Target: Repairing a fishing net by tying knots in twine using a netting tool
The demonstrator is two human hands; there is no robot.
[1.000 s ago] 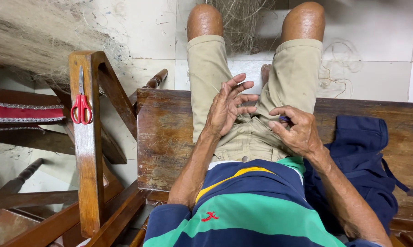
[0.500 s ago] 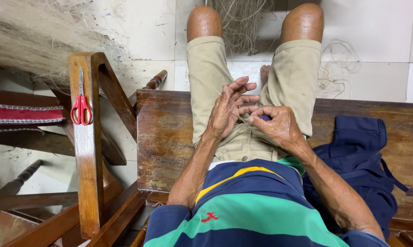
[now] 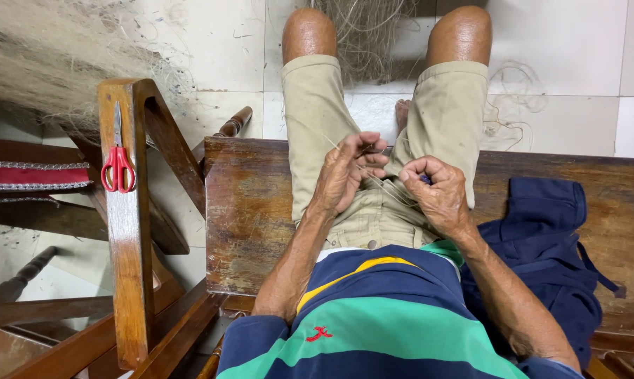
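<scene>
Pinching thin pale fibres [image 3: 373, 179] over the lap, left hand [image 3: 346, 172] half-curled, right hand [image 3: 433, 188] fisted on their end; judged mid-twist, next needing steady tension between hands.

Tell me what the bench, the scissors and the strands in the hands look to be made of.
Bench: dark wood, worn varnish, scuffed grain showing.
Scissors: grey metal blades, glossy red handles, probably plastic.
Strands: pale, thin fibre or line between left hand and right hand; kind unclear.
</scene>
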